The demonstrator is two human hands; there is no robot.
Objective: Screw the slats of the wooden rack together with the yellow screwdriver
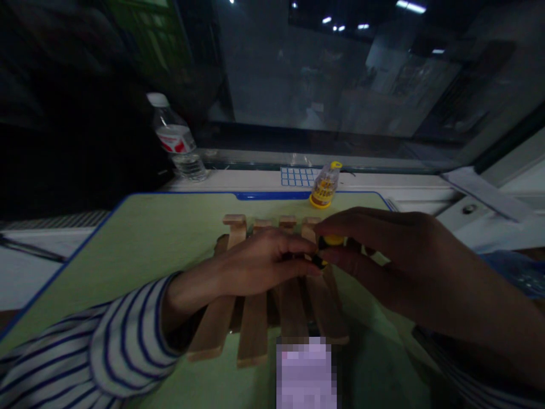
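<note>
My right hand (394, 261) is closed in a pinch around a small black-and-yellow screwdriver handle (334, 241), most of it hidden by the fingers. Close against it, the thumb and forefinger of my left hand (264, 258) pinch a black-and-yellow part (319, 261); whether it belongs to the same tool I cannot tell. Beneath both hands lies a wooden slatted piece (254, 335), with several pale slats running front to back and small blocks at their far ends. My left palm covers the middle of the slats.
A clear container with yellow ends (324, 186) stands at the far edge of the pale green table (170, 227). Behind it are a blue-gridded sheet (297, 176) and a water bottle (176, 142) on the sill. A pixelated lilac patch (305, 375) covers something in front.
</note>
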